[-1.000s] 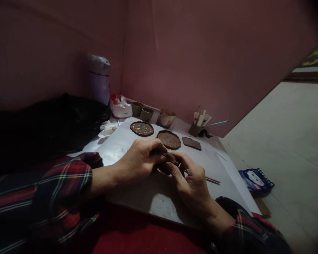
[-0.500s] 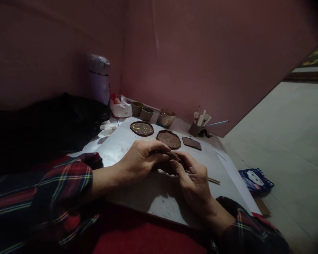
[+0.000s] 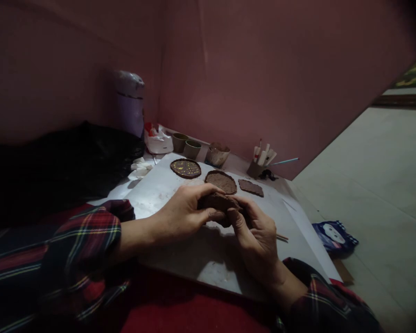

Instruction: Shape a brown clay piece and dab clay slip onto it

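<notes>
A brown clay lump (image 3: pixel 218 202) is held between both hands just above the white board (image 3: pixel 166 185). My left hand (image 3: pixel 183 212) grips its left side with thumb below and fingers on top. My right hand (image 3: pixel 258 240) holds its right side, thumb pressed on the clay. Behind the hands lie a round clay disc with yellow dots (image 3: pixel 185 168), a plain round clay disc (image 3: pixel 221 182) and a small flat clay slab (image 3: pixel 250 187).
Two small cups (image 3: pixel 186 145) and a bowl (image 3: pixel 217 154) stand at the board's far edge by the pink wall. A holder with tools (image 3: pixel 260 164) is at the back right, a thin stick (image 3: pixel 281 237) by my right hand, a blue packet (image 3: pixel 334 236) on the floor.
Both hands lifted the clay lump a little off the board and turned it; its top face now shows between my fingers.
</notes>
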Demonstrator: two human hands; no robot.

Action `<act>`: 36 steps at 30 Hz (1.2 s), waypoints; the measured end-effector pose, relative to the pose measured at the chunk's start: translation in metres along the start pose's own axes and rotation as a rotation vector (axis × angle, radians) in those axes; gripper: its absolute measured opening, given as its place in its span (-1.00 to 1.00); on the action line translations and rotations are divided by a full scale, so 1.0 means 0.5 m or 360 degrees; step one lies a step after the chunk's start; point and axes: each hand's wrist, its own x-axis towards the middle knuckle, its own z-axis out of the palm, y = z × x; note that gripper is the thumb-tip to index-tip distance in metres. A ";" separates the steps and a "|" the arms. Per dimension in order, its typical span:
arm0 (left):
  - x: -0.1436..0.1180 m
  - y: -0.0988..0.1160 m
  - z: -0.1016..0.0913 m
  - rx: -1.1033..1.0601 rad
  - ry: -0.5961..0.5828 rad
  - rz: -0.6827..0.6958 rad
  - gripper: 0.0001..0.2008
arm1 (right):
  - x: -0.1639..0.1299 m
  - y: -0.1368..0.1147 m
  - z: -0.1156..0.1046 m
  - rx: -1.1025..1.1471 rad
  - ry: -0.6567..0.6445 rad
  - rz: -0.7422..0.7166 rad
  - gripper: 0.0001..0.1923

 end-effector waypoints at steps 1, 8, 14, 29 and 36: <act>0.000 0.001 -0.001 0.0044 0.0018 0.0004 -0.74 | 0.000 0.000 0.001 0.0016 -0.0018 0.0005 -0.79; -0.001 0.008 -0.004 0.0148 0.0055 -0.0006 -0.75 | 0.000 0.005 0.004 0.0158 0.0008 0.0136 -0.70; -0.002 0.012 -0.002 0.0256 0.0054 0.0012 -0.77 | 0.003 0.000 0.005 0.0244 -0.0061 0.0132 -0.84; -0.008 0.014 0.001 -0.0187 -0.0040 -0.0188 -0.76 | -0.002 0.002 0.002 0.0269 -0.0138 0.0072 -0.89; 0.002 0.001 -0.003 0.0098 -0.0043 -0.0090 -0.74 | -0.002 0.003 0.004 0.0313 -0.0085 0.0172 -0.88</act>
